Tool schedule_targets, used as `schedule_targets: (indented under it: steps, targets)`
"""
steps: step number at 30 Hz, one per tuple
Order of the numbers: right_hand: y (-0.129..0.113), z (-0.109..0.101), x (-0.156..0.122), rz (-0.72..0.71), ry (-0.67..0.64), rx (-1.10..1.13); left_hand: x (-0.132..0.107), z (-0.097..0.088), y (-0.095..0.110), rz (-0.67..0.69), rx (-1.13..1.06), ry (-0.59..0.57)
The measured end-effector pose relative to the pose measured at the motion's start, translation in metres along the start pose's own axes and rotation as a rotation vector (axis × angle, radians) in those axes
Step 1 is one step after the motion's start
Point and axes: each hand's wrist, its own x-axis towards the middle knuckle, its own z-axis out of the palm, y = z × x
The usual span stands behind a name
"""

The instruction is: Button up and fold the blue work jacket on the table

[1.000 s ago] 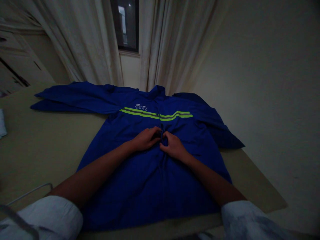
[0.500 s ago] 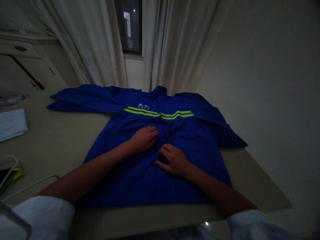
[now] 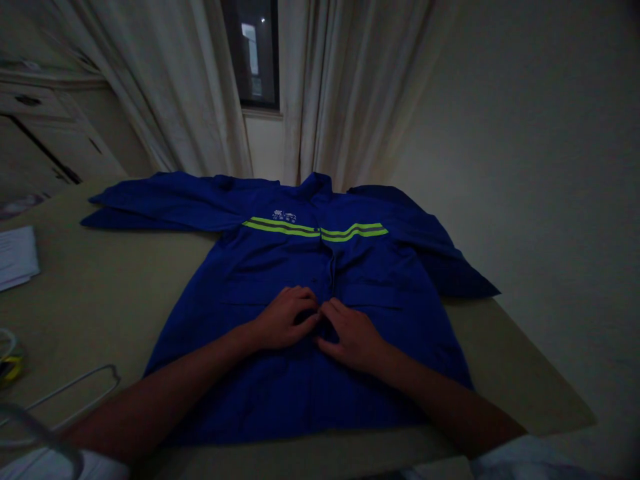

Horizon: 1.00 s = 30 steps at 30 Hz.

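A blue work jacket (image 3: 280, 260) lies front up on the table, with yellow-green reflective stripes across the chest and a white logo above the left one. Both sleeves spread out to the sides. At the front opening, below the stripes, my left hand (image 3: 290, 317) pinches the placket edge, its fingers curled. My right hand (image 3: 350, 333) meets it from the other side, thumb and fingers closed on the same strip of cloth. The fingertips nearly touch, and the bit of cloth between them is mostly hidden. Above the hands the placket gapes a little.
The table (image 3: 125, 287) runs under the jacket. On the left are white papers (image 3: 17, 257), a yellow-and-black object (image 3: 10, 370) and a white cable (image 3: 90, 373). Curtains (image 3: 330, 87), a dark window (image 3: 253, 53) and a cabinet (image 3: 55, 127) stand behind; a wall (image 3: 540, 167) is at right.
My left hand has moved down along the jacket's front and now meets the right hand at the placket. The right hand has shifted only slightly. The view has moved a little.
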Motion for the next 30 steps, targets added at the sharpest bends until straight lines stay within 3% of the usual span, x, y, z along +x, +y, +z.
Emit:
schedule_targets:
  steps: [3, 7, 13, 17, 22, 30]
  targets:
    - [0.008, -0.008, 0.002, -0.073, -0.044, 0.071, 0.002, 0.001, -0.005, -0.037, -0.009, -0.011]
    - [0.015, -0.014, 0.004, -0.047, -0.028, 0.086, 0.004, -0.002, -0.010, -0.007, -0.076, -0.089]
    - [0.004, -0.003, 0.000, -0.039, 0.167, 0.011, 0.004, 0.000, 0.004, -0.070, -0.236, 0.034]
    - [-0.001, 0.003, -0.002, 0.002, 0.190, -0.067, 0.003, 0.003, 0.013, -0.104, -0.257, 0.078]
    - [0.003, 0.003, -0.001, -0.165, 0.216, -0.135, 0.002, 0.002, 0.013, -0.197, -0.365, 0.080]
    - [0.017, -0.010, 0.004, -0.168, 0.210, 0.251, 0.001, 0.001, -0.001, -0.269, -0.620, 0.125]
